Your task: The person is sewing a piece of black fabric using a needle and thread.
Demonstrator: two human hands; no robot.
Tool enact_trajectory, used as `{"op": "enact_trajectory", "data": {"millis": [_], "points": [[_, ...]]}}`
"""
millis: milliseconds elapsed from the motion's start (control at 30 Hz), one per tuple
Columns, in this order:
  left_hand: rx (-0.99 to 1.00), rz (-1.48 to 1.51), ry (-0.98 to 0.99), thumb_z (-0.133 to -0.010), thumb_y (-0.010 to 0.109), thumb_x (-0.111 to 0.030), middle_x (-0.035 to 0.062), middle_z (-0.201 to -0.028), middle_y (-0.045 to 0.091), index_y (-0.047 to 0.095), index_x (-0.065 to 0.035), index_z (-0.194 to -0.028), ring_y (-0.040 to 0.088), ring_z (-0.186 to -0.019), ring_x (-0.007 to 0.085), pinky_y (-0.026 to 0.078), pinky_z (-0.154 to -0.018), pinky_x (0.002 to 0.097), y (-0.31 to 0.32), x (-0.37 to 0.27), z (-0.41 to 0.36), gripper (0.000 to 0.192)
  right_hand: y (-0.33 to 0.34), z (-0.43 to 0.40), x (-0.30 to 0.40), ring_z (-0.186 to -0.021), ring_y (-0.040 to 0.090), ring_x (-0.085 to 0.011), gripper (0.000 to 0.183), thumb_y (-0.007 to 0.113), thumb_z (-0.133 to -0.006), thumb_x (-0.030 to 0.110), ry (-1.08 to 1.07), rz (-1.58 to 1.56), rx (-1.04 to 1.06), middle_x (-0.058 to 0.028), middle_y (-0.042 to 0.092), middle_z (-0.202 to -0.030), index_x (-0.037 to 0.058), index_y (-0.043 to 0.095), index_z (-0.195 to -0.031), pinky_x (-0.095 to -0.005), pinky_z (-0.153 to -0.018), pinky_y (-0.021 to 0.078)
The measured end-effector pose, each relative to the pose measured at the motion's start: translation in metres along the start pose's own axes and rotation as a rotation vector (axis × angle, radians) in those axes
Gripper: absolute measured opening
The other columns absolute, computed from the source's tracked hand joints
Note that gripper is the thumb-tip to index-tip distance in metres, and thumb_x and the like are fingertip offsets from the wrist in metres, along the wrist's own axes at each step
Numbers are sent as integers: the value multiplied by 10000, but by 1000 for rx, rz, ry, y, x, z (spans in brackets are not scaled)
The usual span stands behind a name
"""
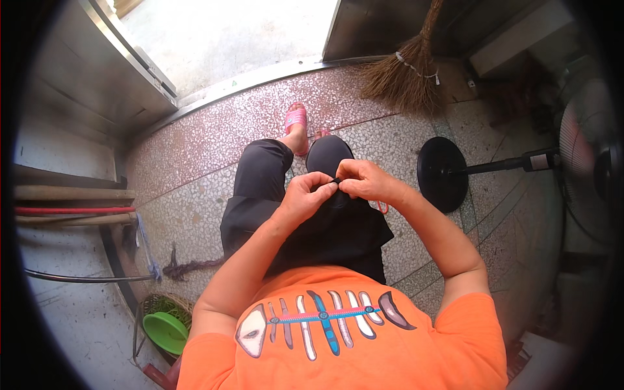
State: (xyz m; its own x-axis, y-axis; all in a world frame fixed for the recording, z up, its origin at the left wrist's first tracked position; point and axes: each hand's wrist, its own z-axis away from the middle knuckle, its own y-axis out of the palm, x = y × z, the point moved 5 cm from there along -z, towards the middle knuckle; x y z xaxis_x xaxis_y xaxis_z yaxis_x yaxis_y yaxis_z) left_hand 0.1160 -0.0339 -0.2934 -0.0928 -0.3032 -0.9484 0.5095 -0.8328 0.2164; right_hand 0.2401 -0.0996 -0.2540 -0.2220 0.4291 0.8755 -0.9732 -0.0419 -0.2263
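Observation:
My left hand [308, 194] and my right hand [366, 180] meet above my knees, fingertips nearly touching. Both pinch a small edge of black cloth [336, 219], which is draped across my lap. Dark trousers of a similar colour make it hard to tell where the cloth ends. An orange-red loop [383, 207] shows beside the cloth, under my right wrist; the rest of it is hidden. Whether a needle or thread sits between the fingertips is too small to tell.
A straw broom [404, 73] leans by the open doorway [234, 44]. To the right stands a pedestal fan on a round black base [441, 173]. Long poles [75, 210] and a green plastic bowl [165, 332] are along the left wall. My feet wear pink slippers [296, 117].

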Motion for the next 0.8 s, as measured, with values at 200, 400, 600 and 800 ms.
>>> {"op": "enact_trajectory", "data": {"millis": [200, 400, 600, 800], "points": [[-18, -61, 5, -828, 605, -109, -14, -808, 603, 622, 27, -894, 516, -732, 31, 429, -653, 179, -5, 3, 0, 152, 11, 13, 20, -622, 583, -228, 141, 523, -780, 29, -298, 334, -324, -112, 546, -705, 10, 456, -904, -329, -563, 454], [-26, -55, 42, -807, 610, -125, 6, -763, 624, 628, 22, -878, 525, -706, 41, 441, -640, 214, -8, 5, 0, 164, 22, 22, 36, -719, 588, -343, 126, 533, -794, 26, -425, 640, -314, -179, 557, -772, 24, 455, -894, -396, -610, 469], [-33, -104, 111, -794, 603, -127, 37, -768, 635, 626, 5, -864, 562, -699, 76, 452, -643, 243, -9, 2, 2, 151, 34, 29, 64, -693, 596, -285, 132, 562, -745, 28, -624, 911, -398, -134, 548, -860, 40, 492, -857, -347, -576, 479], [-200, -493, 141, -752, 618, -188, 139, -796, 638, 630, -20, -868, 627, -732, 244, 476, -687, 326, -18, 5, 1, 205, 22, 74, 78, -617, 598, -177, 107, 347, -949, 106, -389, -706, -185, -109, 594, -802, 60, 438, -983, -287, -563, 515]]}}
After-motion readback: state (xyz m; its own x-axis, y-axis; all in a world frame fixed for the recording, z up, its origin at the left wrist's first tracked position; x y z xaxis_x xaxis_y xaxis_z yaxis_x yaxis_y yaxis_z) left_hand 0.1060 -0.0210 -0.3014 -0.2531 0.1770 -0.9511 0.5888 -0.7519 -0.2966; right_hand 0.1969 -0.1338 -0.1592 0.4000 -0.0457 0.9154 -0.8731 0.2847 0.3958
